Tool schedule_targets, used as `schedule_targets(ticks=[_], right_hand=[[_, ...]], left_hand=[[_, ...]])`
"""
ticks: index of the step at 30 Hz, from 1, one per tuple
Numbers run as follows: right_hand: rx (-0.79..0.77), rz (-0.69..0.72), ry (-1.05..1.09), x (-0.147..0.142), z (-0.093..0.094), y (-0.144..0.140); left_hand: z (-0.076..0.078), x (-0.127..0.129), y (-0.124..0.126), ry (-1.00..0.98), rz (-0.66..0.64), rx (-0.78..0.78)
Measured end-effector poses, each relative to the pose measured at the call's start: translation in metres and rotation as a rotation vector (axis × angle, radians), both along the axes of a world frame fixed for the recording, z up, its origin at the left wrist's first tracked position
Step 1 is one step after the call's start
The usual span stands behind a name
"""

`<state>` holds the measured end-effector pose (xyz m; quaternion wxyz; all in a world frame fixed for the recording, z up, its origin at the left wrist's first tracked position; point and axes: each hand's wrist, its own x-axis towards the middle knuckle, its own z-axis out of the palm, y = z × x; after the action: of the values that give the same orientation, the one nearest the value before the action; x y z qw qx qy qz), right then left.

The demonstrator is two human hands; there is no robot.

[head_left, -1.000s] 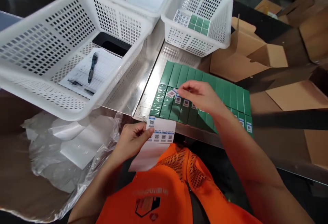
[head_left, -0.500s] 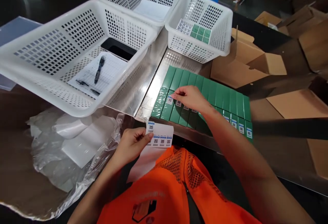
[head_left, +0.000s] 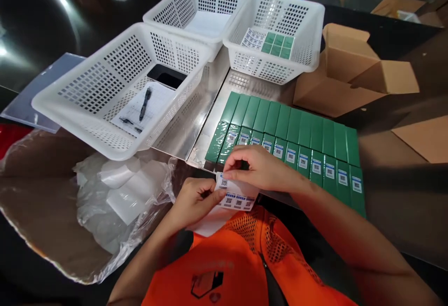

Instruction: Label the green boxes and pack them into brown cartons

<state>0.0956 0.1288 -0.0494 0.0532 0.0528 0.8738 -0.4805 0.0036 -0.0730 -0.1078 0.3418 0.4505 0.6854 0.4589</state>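
Note:
My left hand (head_left: 196, 201) is closed on a white sheet of stickers (head_left: 241, 188), pinching its left edge between thumb and fingers. Printed stickers with blue bands and square codes run along the sheet's lower part, and one is at its upper left corner. At that corner, the thumb and forefinger of my right hand (head_left: 257, 168) pinch the single sticker (head_left: 223, 182). Just beyond lie two rows of green boxes (head_left: 294, 121), side by side and touching. Most boxes in the near row carry a sticker; the leftmost shows none. My right hand hides part of that row.
A white basket (head_left: 122, 145) at left holds a phone, pens and paper. Behind stand another white basket (head_left: 164, 19) with paper and a third basket (head_left: 273, 75) with green boxes and sticker sheets. Right is an open carton (head_left: 336, 91); lower left, a plastic-lined carton (head_left: 42, 194) holds scraps.
My right hand has moved from the green boxes back to the sticker sheet in my left hand. The second box from the left now bears a sticker, uncovered. The view has shifted slightly.

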Motion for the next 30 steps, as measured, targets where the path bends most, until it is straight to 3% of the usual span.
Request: schedule_targets(ticks=[3, 8, 13, 19, 23, 26, 28, 30], right_hand=[[0.011, -0.055, -0.024, -0.001, 0.004, 0.009], [0.056, -0.339, -0.042, -0.038, 0.003, 0.055], [0.035, -0.179, -0.313, -0.084, -0.013, 0.082], [0.11, -0.127, -0.386, -0.094, -0.024, 0.074], [0.236, -0.146, -0.326, -0.093, -0.029, 0.062], [0.348, -0.24, -0.195, -0.089, -0.034, 0.058], [0.375, -0.361, -0.093, -0.079, -0.034, 0.061], [0.21, -0.425, -0.043, -0.06, -0.032, 0.066]], left_hand=[[-0.001, -0.003, 0.005, 0.014, -0.052, 0.03], [0.003, -0.012, 0.006, 0.036, -0.231, 0.175], [0.011, -0.018, 0.0, -0.019, -0.3, 0.094], [0.009, -0.021, -0.012, 0.008, -0.27, 0.01], [0.007, -0.02, -0.014, -0.009, -0.199, -0.01], [0.008, -0.016, -0.014, -0.052, -0.109, 0.027], [0.006, -0.013, -0.015, -0.085, 0.029, 0.059], [0.001, -0.009, -0.017, -0.127, 0.25, 0.091]])
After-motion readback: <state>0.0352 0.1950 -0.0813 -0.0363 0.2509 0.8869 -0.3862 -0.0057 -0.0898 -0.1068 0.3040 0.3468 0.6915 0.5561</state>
